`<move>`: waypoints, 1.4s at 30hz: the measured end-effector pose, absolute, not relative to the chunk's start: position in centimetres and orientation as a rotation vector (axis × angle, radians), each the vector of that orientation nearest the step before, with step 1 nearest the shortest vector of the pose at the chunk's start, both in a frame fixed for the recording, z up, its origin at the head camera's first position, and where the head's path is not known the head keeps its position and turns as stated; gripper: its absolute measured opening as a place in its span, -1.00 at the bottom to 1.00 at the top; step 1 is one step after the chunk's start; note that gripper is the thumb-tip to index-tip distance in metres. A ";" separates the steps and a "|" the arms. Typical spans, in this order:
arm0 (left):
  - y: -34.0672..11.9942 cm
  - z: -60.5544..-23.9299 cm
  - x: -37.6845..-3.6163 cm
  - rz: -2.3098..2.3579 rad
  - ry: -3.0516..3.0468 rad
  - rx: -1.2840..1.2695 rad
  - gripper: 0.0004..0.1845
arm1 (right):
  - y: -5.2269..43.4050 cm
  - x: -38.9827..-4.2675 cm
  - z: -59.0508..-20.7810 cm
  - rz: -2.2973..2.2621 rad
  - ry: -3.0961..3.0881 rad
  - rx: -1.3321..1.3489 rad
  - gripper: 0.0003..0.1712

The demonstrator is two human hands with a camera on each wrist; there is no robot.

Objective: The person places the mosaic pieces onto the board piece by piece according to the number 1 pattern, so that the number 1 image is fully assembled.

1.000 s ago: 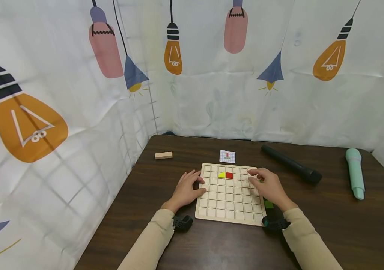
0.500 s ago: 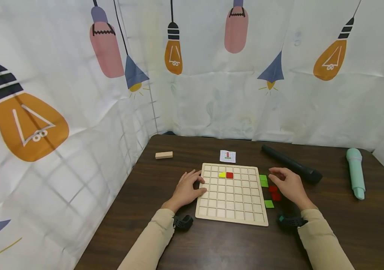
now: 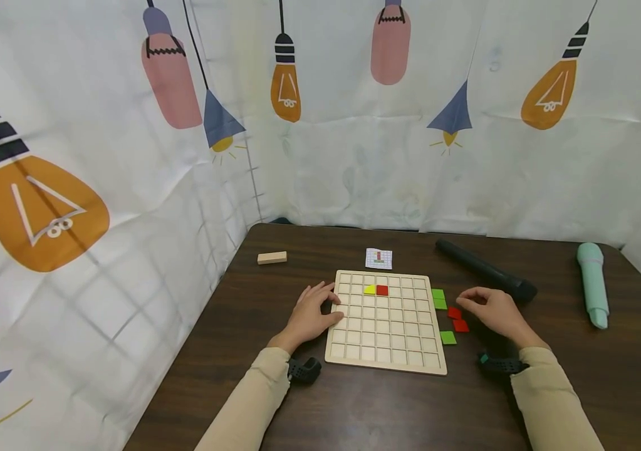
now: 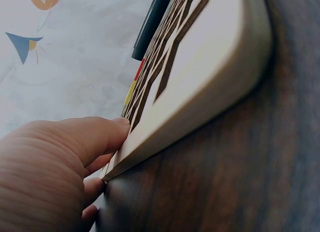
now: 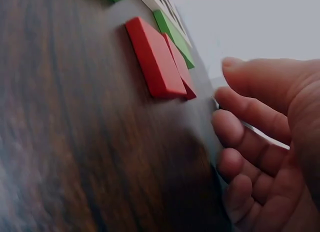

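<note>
A square wooden grid board [image 3: 382,347] lies in the middle of the table. In one of its upper rows sit a yellow piece [image 3: 370,290] with a slanted side and a red square [image 3: 382,290], side by side. My left hand [image 3: 310,318] rests at the board's left edge, thumb on the rim [image 4: 117,142] and other fingers against the side. Right of the board, my right hand [image 3: 497,313] hovers with fingers loosely bent, nothing visible between them. Close to it lie two red tiles [image 5: 152,59], one partly over the other, and green tiles [image 3: 448,338] along the board's right edge.
Behind the board lies a small printed card [image 3: 379,259] with a coloured grid pattern. A wooden block [image 3: 272,257] is at the back left. A black microphone-like cylinder [image 3: 484,269] and a mint-green microphone-shaped object [image 3: 593,285] lie to the right on the dark table [image 3: 376,413].
My right hand has moved from above the board's right side out to the right, past the red tiles, uncovering the tiles there. My left hand has stayed at the board's edge.
</note>
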State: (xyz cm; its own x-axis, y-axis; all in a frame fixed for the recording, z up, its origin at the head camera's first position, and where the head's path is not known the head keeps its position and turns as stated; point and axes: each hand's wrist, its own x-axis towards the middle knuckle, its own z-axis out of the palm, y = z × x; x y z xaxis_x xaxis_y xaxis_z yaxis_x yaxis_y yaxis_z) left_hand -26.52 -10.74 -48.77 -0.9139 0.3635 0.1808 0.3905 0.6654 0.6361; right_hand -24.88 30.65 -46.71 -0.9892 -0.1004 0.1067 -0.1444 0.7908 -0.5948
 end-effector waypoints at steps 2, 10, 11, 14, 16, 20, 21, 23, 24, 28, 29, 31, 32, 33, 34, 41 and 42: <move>-10.8 -48.8 -26.5 -1.099 -2.831 -0.644 -0.81 | 30.8 -24.9 -46.7 0.977 -2.924 0.224 -0.53; -10.8 -48.9 -26.5 -1.105 -2.833 -0.639 -0.82 | 30.5 -24.5 -46.2 1.033 -3.024 0.314 -0.49; -10.8 -48.9 -26.5 -1.106 -2.833 -0.636 -0.82 | 30.3 -24.5 -46.2 1.034 -3.026 0.336 -0.50; -10.9 -49.0 -26.5 -1.101 -2.836 -0.629 -0.82 | 30.0 -24.6 -46.1 1.001 -3.019 0.391 -0.52; -10.9 -49.0 -26.5 -1.096 -2.838 -0.627 -0.82 | 29.8 -24.6 -46.1 0.999 -3.020 0.382 -0.53; -10.9 -49.1 -26.5 -1.090 -2.838 -0.627 -0.82 | 29.6 -24.7 -46.2 0.997 -3.027 0.342 -0.56; -10.9 -49.1 -26.5 -1.091 -2.837 -0.627 -0.82 | 29.6 -24.7 -46.2 1.000 -3.025 0.324 -0.57; -10.9 -49.1 -26.5 -1.096 -2.835 -0.628 -0.82 | 29.5 -24.7 -46.2 1.000 -3.020 0.305 -0.59; -10.9 -49.0 -26.5 -1.098 -2.833 -0.629 -0.82 | 29.5 -24.6 -46.3 1.000 -3.018 0.298 -0.59; -10.8 -48.9 -26.4 -1.106 -2.828 -0.640 -0.82 | 29.5 -24.5 -46.3 1.004 -3.011 0.270 -0.61; -10.8 -48.8 -26.4 -1.105 -2.827 -0.642 -0.82 | 29.5 -24.5 -46.4 1.002 -3.010 0.267 -0.62; -10.8 -48.8 -26.4 -1.108 -2.824 -0.645 -0.82 | 29.4 -24.5 -46.4 0.999 -3.009 0.262 -0.64; -10.7 -48.7 -26.4 -1.106 -2.826 -0.643 -0.82 | 29.4 -24.6 -46.4 0.995 -3.006 0.258 -0.65; -10.7 -48.7 -26.3 -1.106 -2.826 -0.643 -0.81 | 29.5 -24.6 -46.5 0.988 -3.002 0.253 -0.66; -10.7 -48.7 -26.3 -1.104 -2.825 -0.643 -0.81 | 29.5 -24.6 -46.5 0.980 -2.998 0.246 -0.67; -10.7 -48.7 -26.3 -1.102 -2.826 -0.641 -0.81 | 29.7 -24.9 -46.8 0.922 -2.957 0.211 -0.69; -10.7 -48.6 -26.3 -1.101 -2.826 -0.641 -0.81 | 29.7 -24.9 -46.8 0.918 -2.954 0.207 -0.69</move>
